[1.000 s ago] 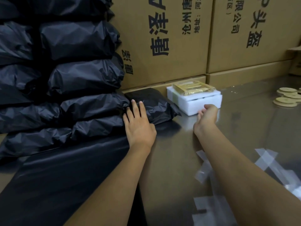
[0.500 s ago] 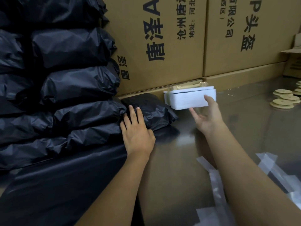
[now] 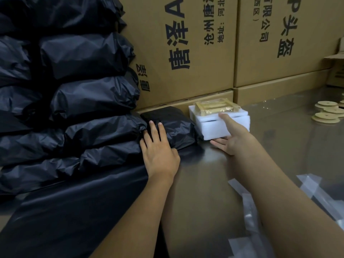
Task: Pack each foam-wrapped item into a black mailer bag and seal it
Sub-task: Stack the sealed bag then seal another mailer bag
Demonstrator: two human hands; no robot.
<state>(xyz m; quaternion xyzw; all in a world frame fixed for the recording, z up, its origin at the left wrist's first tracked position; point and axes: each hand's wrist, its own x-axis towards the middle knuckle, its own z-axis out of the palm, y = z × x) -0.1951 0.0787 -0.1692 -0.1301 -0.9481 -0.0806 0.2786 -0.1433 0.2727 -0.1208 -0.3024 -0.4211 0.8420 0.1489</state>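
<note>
Strips of clear plastic film (image 3: 247, 207) are seen scattered at the near right of a dull, reflective metal tabletop (image 3: 204, 175), while a flat sheet of smooth black plastic (image 3: 74, 211) is spread over the near left. Beyond the sheet, the left hand (image 3: 159, 155) is laid palm down with fingers straight and relaxed on a filled black mailer bag (image 3: 175, 127), which lies on the table at the right end of the lowest row of a tall stack of filled, crumpled black mailer bags (image 3: 74, 94). Just to the right of that bag, a white foam-wrapped rectangular block (image 3: 214, 125) is gripped by the right hand (image 3: 232, 140): the thumb is pressed on its top near edge and the fingers are tucked under its base. The block's near edge appears to be raised a little off the table on the fingers. Its long axis is set left to right, roughly parallel to the boxes behind, with one long side turned toward the camera. A pale wooden item sealed in clear film (image 3: 216, 108) is carried on top, lying along the same axis. Farther right, flat round wooden discs (image 3: 325, 112) are piled on the tabletop. Large brown cardboard cartons printed with black characters (image 3: 186, 53) are stacked along the back.
</note>
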